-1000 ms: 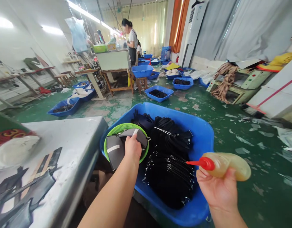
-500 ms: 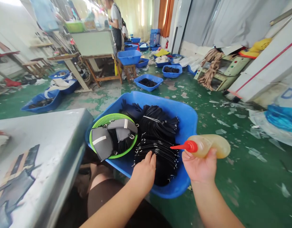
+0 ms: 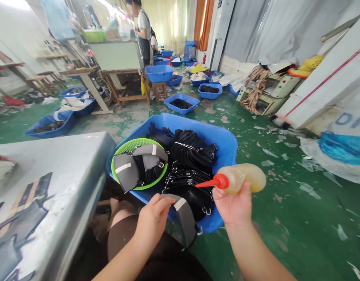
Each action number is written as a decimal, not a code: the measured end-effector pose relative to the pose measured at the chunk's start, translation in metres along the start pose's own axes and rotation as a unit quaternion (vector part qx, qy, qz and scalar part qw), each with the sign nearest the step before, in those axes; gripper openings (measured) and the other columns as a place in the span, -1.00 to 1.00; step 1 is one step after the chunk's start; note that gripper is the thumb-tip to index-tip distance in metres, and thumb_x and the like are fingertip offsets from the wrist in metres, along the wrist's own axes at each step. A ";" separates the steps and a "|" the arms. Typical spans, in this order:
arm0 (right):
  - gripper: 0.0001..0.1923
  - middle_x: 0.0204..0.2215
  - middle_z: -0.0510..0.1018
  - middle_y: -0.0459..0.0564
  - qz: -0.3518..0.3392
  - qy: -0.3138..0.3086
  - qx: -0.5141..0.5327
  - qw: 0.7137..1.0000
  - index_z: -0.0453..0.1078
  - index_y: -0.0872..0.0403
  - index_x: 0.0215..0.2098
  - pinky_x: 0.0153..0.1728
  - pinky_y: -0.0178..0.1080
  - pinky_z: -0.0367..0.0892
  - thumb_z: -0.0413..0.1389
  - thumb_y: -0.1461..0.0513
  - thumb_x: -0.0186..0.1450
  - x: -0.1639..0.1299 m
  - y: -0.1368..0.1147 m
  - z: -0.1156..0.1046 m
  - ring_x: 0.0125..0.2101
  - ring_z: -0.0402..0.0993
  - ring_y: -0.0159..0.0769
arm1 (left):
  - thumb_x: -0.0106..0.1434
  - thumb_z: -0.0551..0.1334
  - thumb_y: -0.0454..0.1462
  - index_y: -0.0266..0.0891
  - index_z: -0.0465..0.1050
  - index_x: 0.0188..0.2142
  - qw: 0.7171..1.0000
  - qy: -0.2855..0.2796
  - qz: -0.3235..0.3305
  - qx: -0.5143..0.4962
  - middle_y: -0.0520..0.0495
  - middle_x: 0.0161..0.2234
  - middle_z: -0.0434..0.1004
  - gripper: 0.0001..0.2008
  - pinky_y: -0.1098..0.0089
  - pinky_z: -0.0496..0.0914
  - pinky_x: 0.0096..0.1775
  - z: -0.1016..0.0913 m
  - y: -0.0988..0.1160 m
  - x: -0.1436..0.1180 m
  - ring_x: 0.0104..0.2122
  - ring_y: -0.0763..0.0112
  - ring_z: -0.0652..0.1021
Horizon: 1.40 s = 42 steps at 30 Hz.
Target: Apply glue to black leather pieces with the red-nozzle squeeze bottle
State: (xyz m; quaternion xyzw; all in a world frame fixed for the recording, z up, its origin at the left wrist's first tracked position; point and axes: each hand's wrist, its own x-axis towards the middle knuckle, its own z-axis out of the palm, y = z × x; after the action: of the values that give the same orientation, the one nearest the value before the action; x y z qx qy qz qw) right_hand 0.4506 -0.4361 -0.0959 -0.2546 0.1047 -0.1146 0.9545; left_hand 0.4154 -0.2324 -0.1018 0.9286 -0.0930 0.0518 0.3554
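Observation:
My left hand (image 3: 153, 218) grips a grey fabric piece (image 3: 184, 218) with a white stripe, lifted over the near rim of a big blue tub (image 3: 227, 144). My right hand (image 3: 234, 205) holds a squeeze bottle (image 3: 241, 179) of yellowish liquid on its side, its red nozzle pointing left over the tub. Inside the tub lie bundles of black pieces (image 3: 191, 164) and a green round basket (image 3: 129, 146) with more grey pieces (image 3: 125, 171).
A grey metal table (image 3: 59, 168) stands at my left with dark cut pieces on it. Several blue tubs (image 3: 181, 103) sit on the green floor behind. A person (image 3: 143, 29) stands at a wooden bench (image 3: 121, 74) far back. White boards (image 3: 320, 91) lean at right.
My left hand left the green basket, reached to the black bundles near the tub's front and has picked up a grey striped piece. The right hand with the bottle drifted slightly left.

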 end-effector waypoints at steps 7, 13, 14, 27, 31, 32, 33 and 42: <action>-0.62 -0.51 0.55 -0.19 0.060 -0.070 -0.024 0.995 0.48 0.00 -0.38 -0.70 -0.50 0.32 0.36 -0.03 -0.06 -0.019 0.030 0.015 -0.58 0.43 -0.49 | 0.04 0.20 -0.19 -0.21 0.47 -0.48 0.905 -0.029 -0.250 -0.343 0.02 -0.55 0.45 -0.85 0.45 0.27 -0.46 -0.052 0.009 -0.022 -0.53 0.43 0.40; -0.62 -0.53 0.52 -0.23 -0.056 -0.117 -0.108 0.986 0.49 -0.06 -0.32 -0.73 -0.46 0.33 0.37 0.02 -0.07 -0.016 0.019 0.014 -0.60 0.43 -0.43 | -0.10 0.32 -0.36 -0.16 0.33 -0.36 0.818 -0.070 -0.299 -0.487 0.11 -0.43 0.45 -0.73 0.52 0.25 -0.44 -0.079 0.001 -0.031 -0.49 0.52 0.39; -0.64 -0.54 0.52 -0.23 -0.087 -0.129 -0.128 0.979 0.49 -0.07 -0.33 -0.71 -0.44 0.35 0.38 0.03 -0.07 -0.015 0.016 0.014 -0.60 0.43 -0.42 | -0.12 0.29 -0.40 -0.14 0.34 -0.29 0.808 -0.070 -0.309 -0.496 0.08 -0.36 0.47 -0.66 0.51 0.28 -0.42 -0.082 0.001 -0.033 -0.45 0.49 0.43; -0.70 -0.50 0.58 -0.05 -0.140 -0.244 -0.263 0.923 0.51 -0.02 -0.31 -0.48 -0.19 0.51 0.28 0.00 0.06 -0.021 0.013 0.004 -0.50 0.54 -0.18 | -0.03 0.32 -0.20 -0.22 0.47 -0.26 0.869 -0.049 -0.352 -0.343 -0.05 -0.32 0.56 -0.70 0.39 0.37 -0.35 -0.080 0.015 -0.051 -0.41 0.35 0.52; -0.66 -0.40 0.59 0.03 -0.106 -0.261 -0.325 0.903 0.50 0.04 -0.29 -0.40 -0.12 0.52 0.28 0.01 0.07 -0.019 0.017 -0.018 -0.41 0.55 -0.12 | -0.02 0.31 -0.21 -0.21 0.47 -0.22 0.868 -0.051 -0.346 -0.351 -0.05 -0.35 0.57 -0.68 0.38 0.38 -0.36 -0.081 0.014 -0.055 -0.43 0.35 0.52; -0.65 -0.38 0.59 0.03 -0.106 -0.255 -0.336 0.901 0.50 0.05 -0.29 -0.39 -0.12 0.52 0.28 0.01 0.06 -0.020 0.018 -0.021 -0.40 0.55 -0.12 | -0.03 0.31 -0.22 -0.22 0.48 -0.23 0.870 -0.051 -0.345 -0.349 -0.05 -0.36 0.57 -0.68 0.38 0.39 -0.36 -0.081 0.014 -0.055 -0.43 0.34 0.52; -0.64 -0.38 0.59 0.03 -0.107 -0.244 -0.344 0.901 0.49 0.05 -0.29 -0.38 -0.11 0.52 0.30 0.01 0.04 -0.022 0.019 -0.022 -0.39 0.54 -0.12 | -0.03 0.31 -0.21 -0.22 0.49 -0.23 0.871 -0.051 -0.345 -0.346 -0.05 -0.37 0.57 -0.69 0.38 0.39 -0.37 -0.081 0.015 -0.055 -0.43 0.33 0.52; -0.61 -0.35 0.57 -0.02 -0.092 -0.191 -0.360 0.909 0.46 0.00 -0.27 -0.32 -0.05 0.50 0.35 0.08 -0.05 -0.023 0.016 -0.034 -0.33 0.51 -0.11 | -0.06 0.34 -0.24 -0.22 0.55 -0.36 0.872 -0.007 -0.331 -0.360 -0.04 -0.44 0.60 -0.78 0.41 0.39 -0.41 -0.081 0.024 -0.055 -0.48 0.33 0.53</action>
State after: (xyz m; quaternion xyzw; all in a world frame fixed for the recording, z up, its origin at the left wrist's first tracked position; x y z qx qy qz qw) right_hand 0.4227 -0.4321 -0.1296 -0.6062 -0.0691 -0.1058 0.7852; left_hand 0.3545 -0.1889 -0.0350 0.7133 0.2056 -0.1123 0.6606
